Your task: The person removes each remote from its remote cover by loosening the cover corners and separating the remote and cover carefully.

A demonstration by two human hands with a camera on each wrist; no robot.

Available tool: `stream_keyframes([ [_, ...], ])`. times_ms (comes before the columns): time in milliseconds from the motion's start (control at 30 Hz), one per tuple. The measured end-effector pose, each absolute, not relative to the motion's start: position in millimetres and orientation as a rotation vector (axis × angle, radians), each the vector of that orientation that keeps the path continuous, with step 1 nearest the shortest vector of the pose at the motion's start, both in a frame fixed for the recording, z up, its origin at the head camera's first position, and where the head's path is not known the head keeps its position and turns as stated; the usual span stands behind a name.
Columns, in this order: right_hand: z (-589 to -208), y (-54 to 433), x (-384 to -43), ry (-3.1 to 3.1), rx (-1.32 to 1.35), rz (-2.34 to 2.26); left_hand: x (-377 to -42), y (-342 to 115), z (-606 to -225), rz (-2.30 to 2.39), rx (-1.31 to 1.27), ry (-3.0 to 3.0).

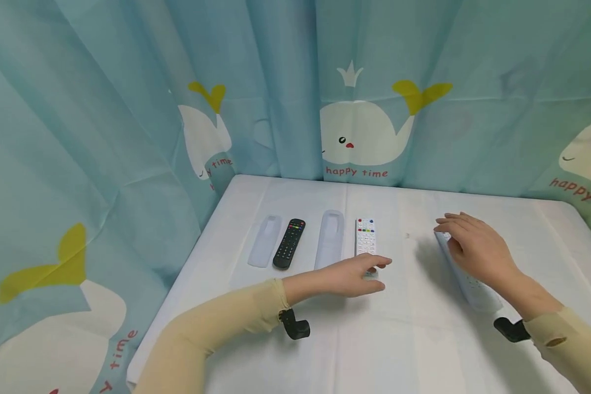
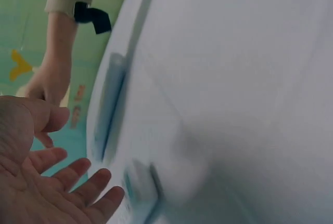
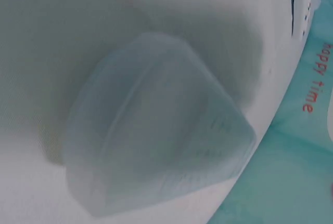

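Observation:
My left hand (image 1: 351,275) hovers over the lower end of a white remote control (image 1: 366,236), its fingers spread and holding nothing. In the left wrist view the palm and fingers of that left hand (image 2: 52,182) show beside a blurred white remote end (image 2: 140,190). To the right, my right hand (image 1: 480,249) is held above a white remote in a translucent sleeve (image 1: 465,279), with relaxed fingers over its far end. The left wrist view shows this sleeved remote (image 2: 110,107) on the table, apart from the hand. Up close, the sleeve's end (image 3: 156,130) fills the right wrist view; no fingers appear there.
A black remote (image 1: 289,244) lies at the left of the white table (image 1: 399,339), between two translucent sleeves, a shorter sleeve (image 1: 265,241) and a longer sleeve (image 1: 329,238). Blue curtains (image 1: 280,65) with whale prints hang behind and left of the table.

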State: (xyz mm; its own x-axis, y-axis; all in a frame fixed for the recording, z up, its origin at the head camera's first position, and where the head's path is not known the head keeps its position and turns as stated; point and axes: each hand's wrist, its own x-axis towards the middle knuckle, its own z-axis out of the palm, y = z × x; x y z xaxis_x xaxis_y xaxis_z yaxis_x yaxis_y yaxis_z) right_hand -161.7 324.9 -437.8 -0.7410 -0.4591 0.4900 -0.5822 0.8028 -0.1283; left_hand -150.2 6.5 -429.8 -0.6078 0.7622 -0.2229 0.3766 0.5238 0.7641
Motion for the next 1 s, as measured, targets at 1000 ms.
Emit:
stream_keyframes([
  [1000,-441,395,-157,-3.306,-0.057,1.276,-155,149,-445,1.754,-0.077,1.484],
])
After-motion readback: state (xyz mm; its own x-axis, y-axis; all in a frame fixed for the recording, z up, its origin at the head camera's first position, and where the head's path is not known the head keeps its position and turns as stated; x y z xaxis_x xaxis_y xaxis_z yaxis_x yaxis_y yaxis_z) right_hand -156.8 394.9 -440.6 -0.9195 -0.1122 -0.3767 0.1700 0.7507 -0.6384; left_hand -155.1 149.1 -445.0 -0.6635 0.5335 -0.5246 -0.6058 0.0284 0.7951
